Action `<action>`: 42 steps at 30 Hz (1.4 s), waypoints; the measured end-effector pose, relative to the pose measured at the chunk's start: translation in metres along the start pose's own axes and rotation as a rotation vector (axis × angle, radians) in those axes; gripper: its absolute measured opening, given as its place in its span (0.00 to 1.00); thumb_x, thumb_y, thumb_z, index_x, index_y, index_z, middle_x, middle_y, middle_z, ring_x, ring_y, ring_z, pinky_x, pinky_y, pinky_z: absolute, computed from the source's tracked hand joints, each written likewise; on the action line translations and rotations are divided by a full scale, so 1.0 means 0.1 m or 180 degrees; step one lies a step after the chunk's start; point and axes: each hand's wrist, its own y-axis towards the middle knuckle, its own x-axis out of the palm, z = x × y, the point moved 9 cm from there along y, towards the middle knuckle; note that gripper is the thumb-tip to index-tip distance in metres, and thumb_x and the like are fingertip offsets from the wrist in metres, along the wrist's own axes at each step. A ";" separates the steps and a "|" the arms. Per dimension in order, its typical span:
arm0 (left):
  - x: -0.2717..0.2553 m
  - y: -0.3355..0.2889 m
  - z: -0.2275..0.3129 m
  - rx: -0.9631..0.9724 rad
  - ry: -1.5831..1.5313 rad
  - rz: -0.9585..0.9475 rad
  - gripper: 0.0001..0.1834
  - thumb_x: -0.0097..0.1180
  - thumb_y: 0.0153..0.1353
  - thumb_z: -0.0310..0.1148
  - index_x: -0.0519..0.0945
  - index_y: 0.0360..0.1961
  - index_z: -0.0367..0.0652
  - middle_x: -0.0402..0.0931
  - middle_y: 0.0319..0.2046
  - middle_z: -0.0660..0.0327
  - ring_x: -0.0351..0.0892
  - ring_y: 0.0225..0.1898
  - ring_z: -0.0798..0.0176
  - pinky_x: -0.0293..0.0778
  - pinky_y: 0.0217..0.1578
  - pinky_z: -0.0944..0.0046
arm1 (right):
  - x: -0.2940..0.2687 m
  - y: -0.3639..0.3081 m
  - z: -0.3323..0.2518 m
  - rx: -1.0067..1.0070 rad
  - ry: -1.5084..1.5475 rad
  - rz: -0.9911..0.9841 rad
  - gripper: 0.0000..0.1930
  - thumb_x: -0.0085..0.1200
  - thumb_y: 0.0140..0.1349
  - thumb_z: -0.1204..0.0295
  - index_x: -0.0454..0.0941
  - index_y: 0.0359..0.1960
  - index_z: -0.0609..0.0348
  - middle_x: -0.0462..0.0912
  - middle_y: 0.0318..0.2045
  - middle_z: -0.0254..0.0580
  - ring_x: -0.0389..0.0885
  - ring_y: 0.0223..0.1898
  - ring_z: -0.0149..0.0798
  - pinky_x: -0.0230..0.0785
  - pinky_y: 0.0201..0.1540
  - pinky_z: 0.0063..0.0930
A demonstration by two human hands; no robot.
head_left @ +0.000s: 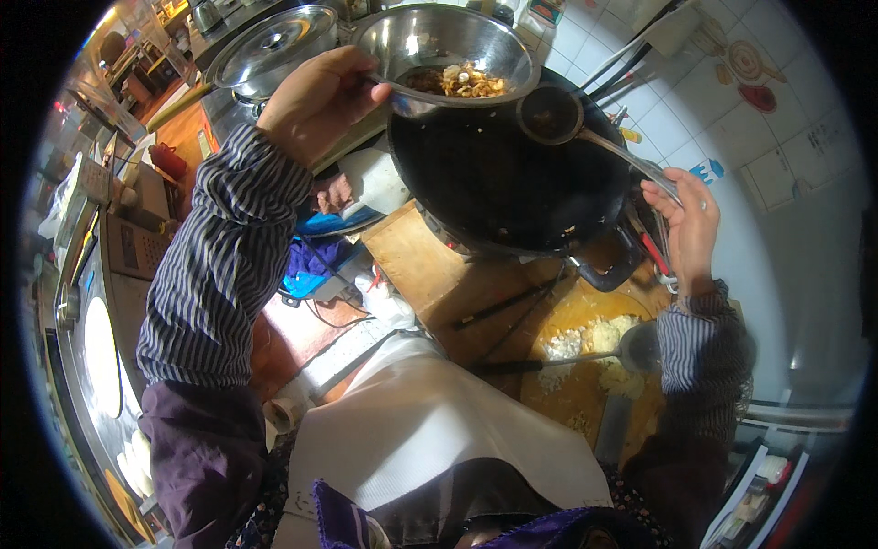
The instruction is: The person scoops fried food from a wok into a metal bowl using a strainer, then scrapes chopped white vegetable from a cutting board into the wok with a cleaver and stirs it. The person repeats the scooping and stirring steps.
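My left hand [325, 101] pinches the near-left rim of a shiny steel bowl [503, 53] between thumb and fingers. The bowl is tipped toward me over the far side of a large black wok [512, 192]. Browned, chopped food [468, 80] lies inside it. My right hand [690, 220] is closed around the handle of a metal ladle [551, 116]. The ladle's head hangs above the wok's far right part, close to the bowl's right rim. A few small bits show on the wok's dark inner surface.
A lidded steel pot [274, 44] stands at the back left. Below the wok's right side, a wooden cutting board [576, 416] carries chopped pale bits [594, 339], a long-handled turner [640, 348] and a flat grey blade [613, 425]. White tiles [722, 156] line the right.
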 end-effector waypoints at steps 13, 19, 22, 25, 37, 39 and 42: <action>0.01 0.01 0.01 0.0040 0.0071 0.0021 0.06 0.46 0.61 0.26 0.67 0.33 0.32 0.68 0.27 0.58 0.74 0.26 0.70 0.78 0.27 0.78 | 0.67 -0.10 0.24 0.0277 0.0008 -0.0290 0.13 0.39 0.65 0.71 0.69 0.43 0.68 0.76 0.39 0.54 0.80 0.41 0.43 0.75 0.45 0.32; -0.04 0.01 0.03 0.0075 0.0003 -0.0131 0.07 0.47 0.61 0.27 0.69 0.30 0.32 0.66 0.27 0.59 0.71 0.28 0.69 0.79 0.31 0.73 | 0.42 -0.08 0.24 0.0601 0.0774 -0.0148 0.13 0.40 0.63 0.73 0.68 0.43 0.71 0.75 0.39 0.59 0.79 0.41 0.48 0.75 0.45 0.34; -0.08 0.01 0.00 0.0033 -0.0025 -0.0135 0.07 0.47 0.61 0.27 0.70 0.31 0.32 0.65 0.28 0.59 0.71 0.30 0.68 0.78 0.31 0.73 | 0.16 -0.06 0.06 0.0260 0.0518 -0.0114 0.14 0.40 0.64 0.72 0.67 0.44 0.73 0.75 0.40 0.57 0.79 0.41 0.48 0.75 0.44 0.34; -0.08 -0.01 -0.02 -0.0077 -0.0093 -0.0191 0.07 0.47 0.62 0.27 0.70 0.31 0.32 0.65 0.28 0.59 0.71 0.30 0.68 0.78 0.31 0.73 | 0.02 -0.14 -0.14 -0.0111 -0.0041 -0.0274 0.14 0.39 0.65 0.71 0.68 0.43 0.73 0.75 0.39 0.52 0.79 0.40 0.46 0.74 0.44 0.32; -0.03 -0.07 -0.04 -0.0026 0.0013 -0.0085 0.07 0.47 0.60 0.26 0.70 0.27 0.33 0.66 0.25 0.60 0.71 0.28 0.69 0.79 0.30 0.73 | 0.10 -0.66 -0.25 -0.0498 -0.1042 -0.1617 0.19 0.48 0.59 0.62 0.68 0.41 0.69 0.71 0.39 0.49 0.79 0.36 0.41 0.75 0.42 0.30; -0.02 -0.08 -0.04 -0.0034 -0.0008 -0.0085 0.07 0.47 0.60 0.26 0.70 0.27 0.33 0.67 0.26 0.60 0.72 0.27 0.69 0.80 0.30 0.72 | 0.00 -0.67 -0.04 0.0342 -0.0500 -0.1170 0.20 0.49 0.57 0.61 0.67 0.42 0.69 0.71 0.39 0.49 0.79 0.36 0.41 0.75 0.42 0.30; -0.02 -0.10 -0.05 -0.0059 -0.0020 -0.0009 0.07 0.47 0.60 0.26 0.69 0.27 0.33 0.67 0.26 0.60 0.72 0.27 0.69 0.80 0.30 0.72 | -0.09 -0.71 0.16 0.1000 0.0011 -0.0602 0.19 0.49 0.56 0.62 0.68 0.41 0.68 0.73 0.37 0.49 0.79 0.36 0.41 0.75 0.42 0.30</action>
